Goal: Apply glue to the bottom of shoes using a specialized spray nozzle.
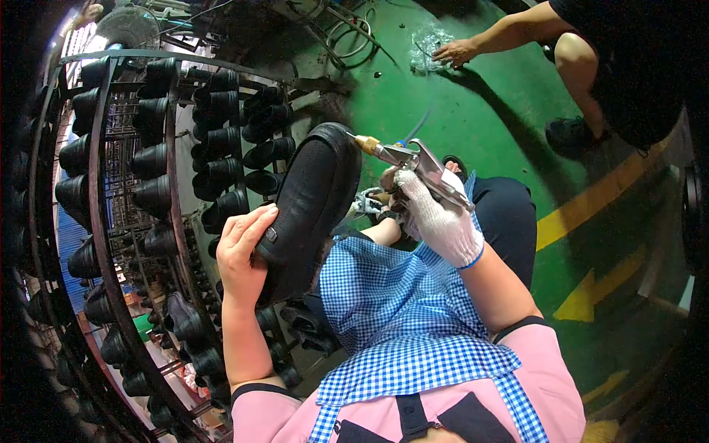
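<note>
My bare left hand (244, 247) grips a black shoe (306, 196) by its heel end, thumb underneath or hidden and fingers lying over the opening's edge. The shoe is tilted, its toe pointing up and away. In a white knit glove, my right hand (436, 210) is wrapped round a silver spray gun (421, 166) with a brass nozzle. Its thin tip points left at the shoe's toe, very close to it; whether they touch I cannot tell. A thin hose (422, 124) runs up behind the gun.
Metal racks (100, 184) full of black shoes (151, 159) stand along the left. At the upper right, another person's hand (456, 53) reaches to clear plastic (430, 46) on the green floor (509, 111). Between my arms shows another gloved hand (364, 203), partly hidden. Coiled hose (351, 44) lies far ahead.
</note>
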Demonstrator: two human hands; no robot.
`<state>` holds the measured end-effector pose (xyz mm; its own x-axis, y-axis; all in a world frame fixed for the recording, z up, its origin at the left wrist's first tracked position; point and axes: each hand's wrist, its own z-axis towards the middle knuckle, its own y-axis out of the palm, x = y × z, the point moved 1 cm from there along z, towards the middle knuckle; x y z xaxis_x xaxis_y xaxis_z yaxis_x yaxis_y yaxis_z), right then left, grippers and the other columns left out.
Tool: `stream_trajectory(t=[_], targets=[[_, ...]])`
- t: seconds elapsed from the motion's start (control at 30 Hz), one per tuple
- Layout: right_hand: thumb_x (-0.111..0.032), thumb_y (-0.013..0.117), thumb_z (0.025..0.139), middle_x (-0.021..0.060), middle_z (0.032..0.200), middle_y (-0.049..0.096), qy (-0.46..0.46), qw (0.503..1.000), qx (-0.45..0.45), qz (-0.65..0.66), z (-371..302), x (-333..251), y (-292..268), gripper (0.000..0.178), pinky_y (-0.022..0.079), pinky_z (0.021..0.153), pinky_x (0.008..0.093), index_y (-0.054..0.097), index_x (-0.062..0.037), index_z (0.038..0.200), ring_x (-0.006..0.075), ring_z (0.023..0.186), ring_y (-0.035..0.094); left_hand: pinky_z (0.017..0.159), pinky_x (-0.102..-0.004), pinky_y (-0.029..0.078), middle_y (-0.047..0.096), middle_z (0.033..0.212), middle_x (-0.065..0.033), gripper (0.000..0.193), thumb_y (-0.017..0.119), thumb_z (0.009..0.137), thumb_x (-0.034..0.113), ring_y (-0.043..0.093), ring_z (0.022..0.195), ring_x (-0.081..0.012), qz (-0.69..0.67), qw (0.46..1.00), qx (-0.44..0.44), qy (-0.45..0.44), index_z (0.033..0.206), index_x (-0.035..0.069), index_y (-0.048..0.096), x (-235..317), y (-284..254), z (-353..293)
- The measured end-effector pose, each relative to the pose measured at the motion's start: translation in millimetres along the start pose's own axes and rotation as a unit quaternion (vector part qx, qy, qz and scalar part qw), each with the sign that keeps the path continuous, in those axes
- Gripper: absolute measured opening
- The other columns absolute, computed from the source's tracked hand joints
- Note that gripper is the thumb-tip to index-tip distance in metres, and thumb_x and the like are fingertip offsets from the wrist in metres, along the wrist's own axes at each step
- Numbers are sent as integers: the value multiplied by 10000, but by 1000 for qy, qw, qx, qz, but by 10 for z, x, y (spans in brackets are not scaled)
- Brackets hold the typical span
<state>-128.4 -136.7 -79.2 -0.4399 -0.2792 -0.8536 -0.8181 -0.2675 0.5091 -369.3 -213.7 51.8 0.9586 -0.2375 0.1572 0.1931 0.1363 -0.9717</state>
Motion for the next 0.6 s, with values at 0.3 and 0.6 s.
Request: stream_trajectory(t=[0.3, 0.6], targets=[[-187, 605, 949, -7, 776, 540, 0, 1000, 10, 7, 23, 29, 35, 284, 430, 605, 230, 607, -14, 1174, 57, 675, 498, 843, -342, 508, 687, 1122, -83, 475, 585, 679, -91, 633, 961, -266, -3, 1000, -2, 1, 1117, 64, 685, 8, 5, 20], [-100, 672, 884, 84, 803, 591, -70, 993, 55, -72, -83, 234, 245, 238, 478, 646, 277, 634, 11, 1090, 166, 687, 568, 907, -339, 495, 671, 1134, -107, 572, 536, 681, -171, 626, 1001, -267, -32, 993, 27, -113, 1186, 63, 670, 95, 72, -59]])
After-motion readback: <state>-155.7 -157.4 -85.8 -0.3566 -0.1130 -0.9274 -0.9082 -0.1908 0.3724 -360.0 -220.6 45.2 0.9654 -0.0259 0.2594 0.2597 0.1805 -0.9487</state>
